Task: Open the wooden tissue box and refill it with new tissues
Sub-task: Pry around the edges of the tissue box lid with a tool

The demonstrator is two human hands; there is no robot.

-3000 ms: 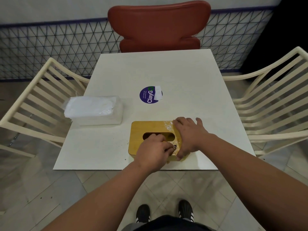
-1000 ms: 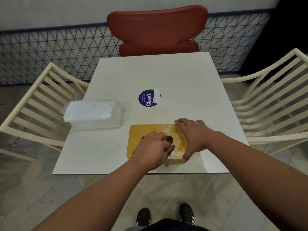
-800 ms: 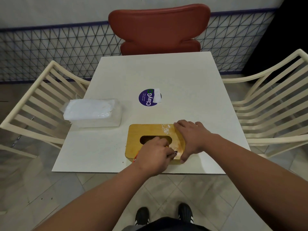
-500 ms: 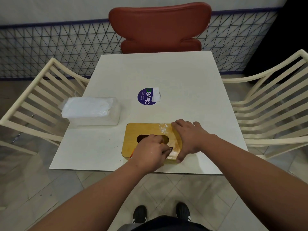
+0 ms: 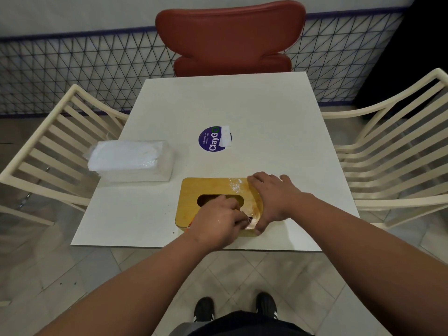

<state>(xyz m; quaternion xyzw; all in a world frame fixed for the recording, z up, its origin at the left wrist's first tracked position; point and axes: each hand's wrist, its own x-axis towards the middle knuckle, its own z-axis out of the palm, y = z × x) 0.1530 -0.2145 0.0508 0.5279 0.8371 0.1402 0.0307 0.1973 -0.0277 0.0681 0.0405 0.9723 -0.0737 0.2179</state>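
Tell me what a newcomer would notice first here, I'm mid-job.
Both hands on the wooden tissue box at the table's near edge: the left hand curled at its oval slot, the right hand gripping its right end. To the left lies the wrapped pack of new tissues; a red chair faces from the far side.

Tissue box (image 5: pixel 206 190) is sitting on the worktop (image 5: pixel 266 112) near its front edge. Tissue pack (image 5: pixel 132 161) is lying behind and left of it, apart. Sticker (image 5: pixel 213 138) is sitting behind the box, mid-worktop. Left hand (image 5: pixel 218 224) is resting on the box top, right hand (image 5: pixel 272 197) covering its right end. Chairs are standing left (image 5: pixel 48 151), right (image 5: pixel 392 151) and behind (image 5: pixel 230 35).
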